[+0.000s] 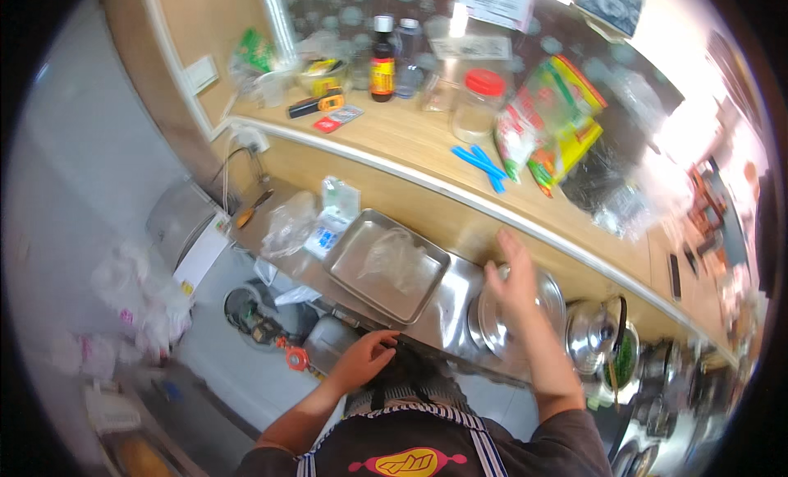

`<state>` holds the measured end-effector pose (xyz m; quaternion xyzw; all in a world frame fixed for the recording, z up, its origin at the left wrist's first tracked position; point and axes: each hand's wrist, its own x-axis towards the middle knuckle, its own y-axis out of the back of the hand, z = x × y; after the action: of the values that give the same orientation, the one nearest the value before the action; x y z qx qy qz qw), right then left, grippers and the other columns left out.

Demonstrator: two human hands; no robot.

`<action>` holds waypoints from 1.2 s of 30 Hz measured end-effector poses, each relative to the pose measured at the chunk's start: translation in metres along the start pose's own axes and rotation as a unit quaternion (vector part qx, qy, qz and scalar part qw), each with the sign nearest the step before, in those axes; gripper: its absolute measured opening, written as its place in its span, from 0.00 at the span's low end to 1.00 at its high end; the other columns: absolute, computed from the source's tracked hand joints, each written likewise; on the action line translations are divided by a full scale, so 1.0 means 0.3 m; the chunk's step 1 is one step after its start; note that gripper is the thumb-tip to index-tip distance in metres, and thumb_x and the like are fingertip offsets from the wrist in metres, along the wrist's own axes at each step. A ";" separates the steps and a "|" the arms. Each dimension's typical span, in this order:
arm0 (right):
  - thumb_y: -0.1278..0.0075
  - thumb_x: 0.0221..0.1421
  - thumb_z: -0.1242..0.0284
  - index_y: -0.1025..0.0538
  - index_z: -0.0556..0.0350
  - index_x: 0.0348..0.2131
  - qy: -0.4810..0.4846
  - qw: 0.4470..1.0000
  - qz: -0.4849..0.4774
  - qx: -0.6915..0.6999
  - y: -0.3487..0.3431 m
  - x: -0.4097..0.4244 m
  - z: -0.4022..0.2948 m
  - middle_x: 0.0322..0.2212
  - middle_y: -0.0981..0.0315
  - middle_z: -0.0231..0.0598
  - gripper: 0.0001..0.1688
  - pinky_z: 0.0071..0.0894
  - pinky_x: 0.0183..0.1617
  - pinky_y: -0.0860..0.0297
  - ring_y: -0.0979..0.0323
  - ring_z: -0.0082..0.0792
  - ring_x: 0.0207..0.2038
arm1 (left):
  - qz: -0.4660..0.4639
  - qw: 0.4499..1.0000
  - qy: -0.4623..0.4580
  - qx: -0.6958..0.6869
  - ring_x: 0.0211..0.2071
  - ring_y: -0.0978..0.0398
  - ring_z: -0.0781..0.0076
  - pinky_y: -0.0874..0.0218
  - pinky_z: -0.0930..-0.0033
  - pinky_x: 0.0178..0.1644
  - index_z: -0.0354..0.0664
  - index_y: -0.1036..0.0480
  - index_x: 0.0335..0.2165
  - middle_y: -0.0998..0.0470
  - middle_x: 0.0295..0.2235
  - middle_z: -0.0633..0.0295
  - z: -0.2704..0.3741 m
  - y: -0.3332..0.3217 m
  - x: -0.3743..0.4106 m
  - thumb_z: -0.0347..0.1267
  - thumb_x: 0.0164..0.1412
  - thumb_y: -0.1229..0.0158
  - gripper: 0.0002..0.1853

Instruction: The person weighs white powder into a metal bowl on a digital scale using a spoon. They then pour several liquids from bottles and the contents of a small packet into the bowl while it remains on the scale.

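My right hand (512,277) is raised over a round metal lid or bowl (549,298) on the steel counter, its fingers apart and nothing in it. My left hand (368,357) hangs near the counter's front edge, fingers loosely bent, holding nothing. Between and beyond the hands lies a rectangular metal tray (349,255) with a crumpled clear plastic bag (397,261) in it. A white packet with blue print (326,234) and another clear plastic bag (290,226) lie left of the tray.
On the wooden shelf (400,144) stand a dark sauce bottle (382,64), a red-lidded jar (477,107), colourful food bags (566,114) and blue strips (483,164). A shiny metal pot (590,335) and a bowl of chopped greens (622,360) are at right. A gas cylinder's red regulator (297,357) is below the counter.
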<state>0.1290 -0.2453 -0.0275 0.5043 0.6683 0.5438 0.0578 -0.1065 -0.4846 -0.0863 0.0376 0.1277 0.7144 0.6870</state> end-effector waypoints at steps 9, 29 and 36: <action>0.50 0.51 0.67 0.33 0.48 0.51 -0.157 0.948 -0.223 0.162 -0.034 -0.946 -0.166 0.51 0.39 0.44 0.26 0.41 0.49 0.34 0.34 0.48 0.48 | -0.242 0.964 0.005 -0.108 0.37 0.27 0.72 0.35 0.71 0.42 0.38 0.36 0.50 0.28 0.41 0.56 -0.027 -0.348 -0.063 0.27 0.59 0.49 0.20; 0.50 0.53 0.64 0.27 0.51 0.45 -0.676 0.713 0.077 0.169 0.653 -2.688 -0.026 0.32 0.24 0.43 0.20 0.36 0.41 0.31 0.26 0.41 0.36 | -0.614 0.789 0.000 0.029 0.37 0.26 0.74 0.36 0.75 0.42 0.41 0.38 0.52 0.28 0.42 0.57 0.403 -1.977 -0.561 0.25 0.61 0.51 0.20; 0.51 0.54 0.65 0.35 0.47 0.53 -0.764 0.561 0.243 0.205 0.875 -2.700 0.156 0.25 0.25 0.45 0.27 0.37 0.36 0.32 0.27 0.39 0.28 | -0.663 0.723 -0.002 0.194 0.36 0.27 0.73 0.36 0.72 0.42 0.39 0.37 0.52 0.27 0.41 0.56 0.232 -2.280 -0.508 0.30 0.59 0.47 0.22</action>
<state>0.7115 -0.8371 -0.2220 0.8727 0.3200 -0.2031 0.3078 0.5824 -0.6105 -0.1608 0.0774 0.2542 0.0362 0.9634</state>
